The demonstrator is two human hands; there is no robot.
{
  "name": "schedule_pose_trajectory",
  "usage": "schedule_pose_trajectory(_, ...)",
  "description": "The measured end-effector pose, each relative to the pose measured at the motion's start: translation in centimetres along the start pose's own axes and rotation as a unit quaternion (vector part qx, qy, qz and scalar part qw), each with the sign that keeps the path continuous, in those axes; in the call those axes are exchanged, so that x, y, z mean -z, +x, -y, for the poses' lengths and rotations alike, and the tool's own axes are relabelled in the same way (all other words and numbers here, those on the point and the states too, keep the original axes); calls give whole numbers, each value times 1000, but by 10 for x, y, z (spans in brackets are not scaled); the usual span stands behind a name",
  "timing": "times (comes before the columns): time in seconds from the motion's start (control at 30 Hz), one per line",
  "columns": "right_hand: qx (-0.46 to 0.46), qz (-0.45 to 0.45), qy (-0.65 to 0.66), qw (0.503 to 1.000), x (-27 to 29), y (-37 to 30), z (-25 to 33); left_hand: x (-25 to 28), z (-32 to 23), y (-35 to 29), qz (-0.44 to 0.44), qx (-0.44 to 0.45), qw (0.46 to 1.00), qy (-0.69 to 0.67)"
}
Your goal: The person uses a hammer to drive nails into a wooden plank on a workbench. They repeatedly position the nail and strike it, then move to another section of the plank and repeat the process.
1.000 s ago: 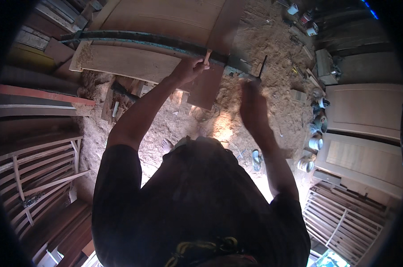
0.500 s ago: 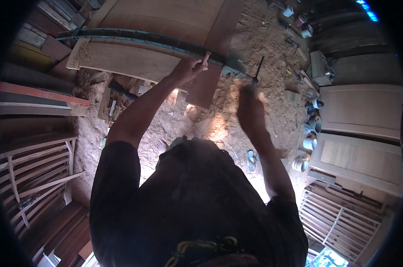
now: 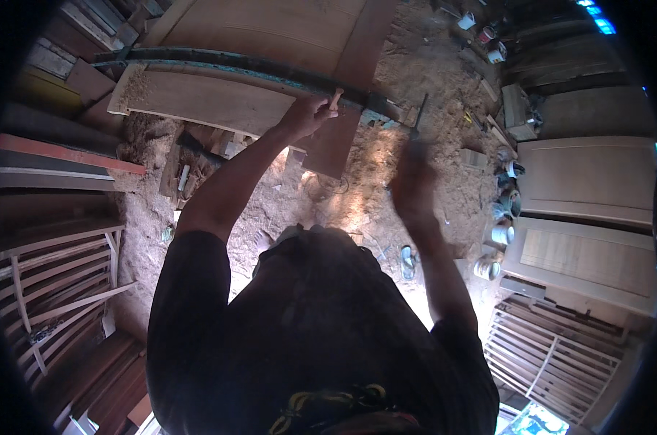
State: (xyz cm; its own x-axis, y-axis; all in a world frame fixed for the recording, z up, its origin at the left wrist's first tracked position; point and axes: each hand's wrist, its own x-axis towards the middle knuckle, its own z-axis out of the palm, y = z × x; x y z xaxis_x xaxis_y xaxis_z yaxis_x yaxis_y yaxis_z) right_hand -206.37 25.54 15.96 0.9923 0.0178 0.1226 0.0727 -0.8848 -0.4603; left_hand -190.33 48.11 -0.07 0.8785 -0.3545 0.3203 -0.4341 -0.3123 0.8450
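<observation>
A dark bar [image 3: 227, 64] with flaking teal paint crosses the pale brown wooden panel [image 3: 270, 32]. The ground [image 3: 444, 94] is tan with sawdust, and the person's shirt [image 3: 299, 341] is black. By the ground's right edge lie light beige door panels [image 3: 582, 181] and white slatted frames [image 3: 553, 355].

Open sawdust floor [image 3: 307, 196] shows mid-frame between both arms, so there's passing room. Upper centre is barred by the long dark clamp bar [image 3: 227, 64] across the wooden panel [image 3: 198, 101]. Right of frame, cans [image 3: 502, 232] crowd beside leaning doors [image 3: 589, 181]; left, stacked slatted frames [image 3: 53, 275].
</observation>
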Motion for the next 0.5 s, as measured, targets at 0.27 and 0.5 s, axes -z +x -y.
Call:
schedule_pose_trajectory(0.27,-70,-27,110,991,60,-24,-32,-11,8,-25,-160,80,977,-117)
schedule_pose_trajectory(0.5,-312,-8,162,936,18,-136,-92,-51,10,-152,-278,433,752,-411)
